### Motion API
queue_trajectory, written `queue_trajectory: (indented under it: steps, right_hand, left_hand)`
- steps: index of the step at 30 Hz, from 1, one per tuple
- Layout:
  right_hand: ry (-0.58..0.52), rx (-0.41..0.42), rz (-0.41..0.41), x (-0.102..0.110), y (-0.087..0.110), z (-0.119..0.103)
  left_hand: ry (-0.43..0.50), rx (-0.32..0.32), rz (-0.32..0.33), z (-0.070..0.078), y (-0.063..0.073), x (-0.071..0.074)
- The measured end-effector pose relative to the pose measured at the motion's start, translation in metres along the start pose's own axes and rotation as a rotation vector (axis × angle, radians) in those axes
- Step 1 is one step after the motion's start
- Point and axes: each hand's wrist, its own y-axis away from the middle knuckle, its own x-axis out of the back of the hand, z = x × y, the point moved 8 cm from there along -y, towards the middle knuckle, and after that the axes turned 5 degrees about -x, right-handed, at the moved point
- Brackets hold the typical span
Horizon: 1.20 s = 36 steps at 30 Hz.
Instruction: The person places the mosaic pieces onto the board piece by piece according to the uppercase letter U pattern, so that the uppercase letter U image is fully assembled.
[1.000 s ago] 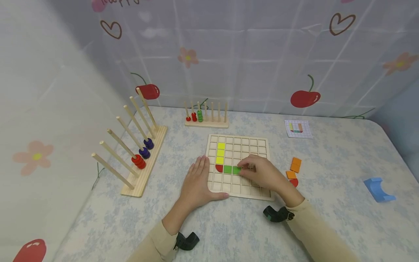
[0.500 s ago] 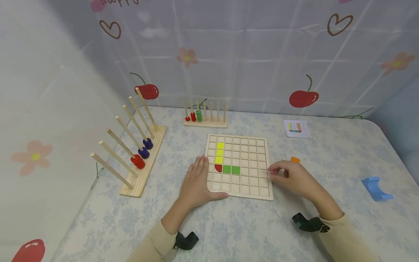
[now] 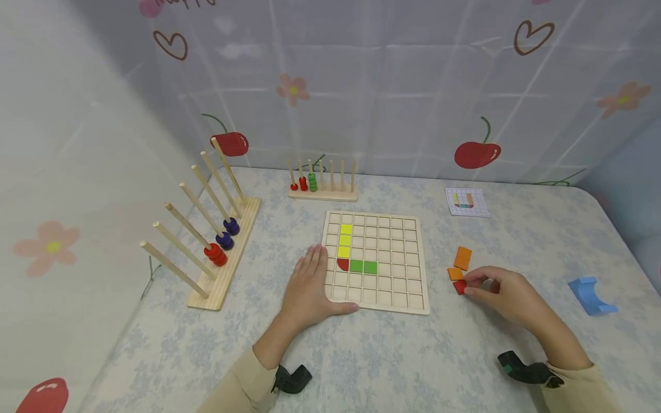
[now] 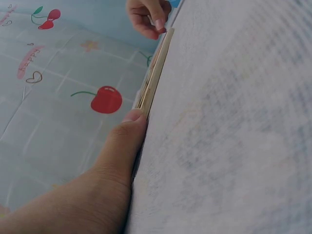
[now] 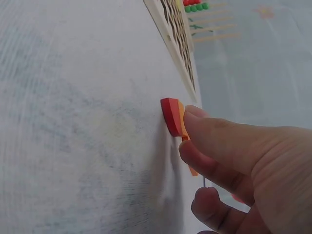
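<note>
Board (image 3: 384, 252) lies mid-table, three yellow tiles (image 3: 345, 240), two green tiles (image 3: 370, 268) and a curved red tile (image 3: 343, 264) in its grid; the left hand (image 3: 310, 287), relaxed and straight-fingered, rests along its left side, thumb at the near edge. Off its right side, the right hand (image 3: 508, 292) has thumb and forefinger at a loose red tile (image 3: 459, 287) beside orange tiles (image 3: 463, 258); whether they pinch it cannot be told.

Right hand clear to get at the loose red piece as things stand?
Likely yes: the right hand has its fingertips right at the red piece, and the orange tile beside it doesn't seem to block them.
</note>
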Motion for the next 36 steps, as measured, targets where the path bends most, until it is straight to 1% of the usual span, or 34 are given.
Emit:
queue_trajectory:
  steps: [10, 16, 21, 25, 28, 36]
  right_hand:
    - [0.001, -0.031, 0.003, -0.003, -0.001, 0.004]
    - [0.025, -0.069, 0.034, -0.006, -0.004, 0.003]
    - [0.038, -0.088, 0.042, -0.008, -0.005, 0.003]
    - [0.027, -0.063, 0.054, -0.007, -0.004, 0.001]
    - [-0.002, -0.038, 0.065, -0.006, -0.003, -0.002]
    - [-0.113, 0.035, 0.028, -0.007, -0.005, -0.011]
  left_hand:
    - [-0.006, 0.001, 0.003, -0.001, 0.0, -0.001]
    - [-0.01, 0.001, 0.005, -0.001, 0.0, -0.001]
    - [-0.008, 0.003, 0.0, -0.002, -0.001, -0.002]
    - [-0.01, 0.008, -0.006, -0.002, -0.001, -0.003]
    - [-0.009, 0.01, -0.006, -0.003, -0.001, -0.003]
    - [-0.005, 0.008, -0.003, -0.002, -0.001, -0.001]
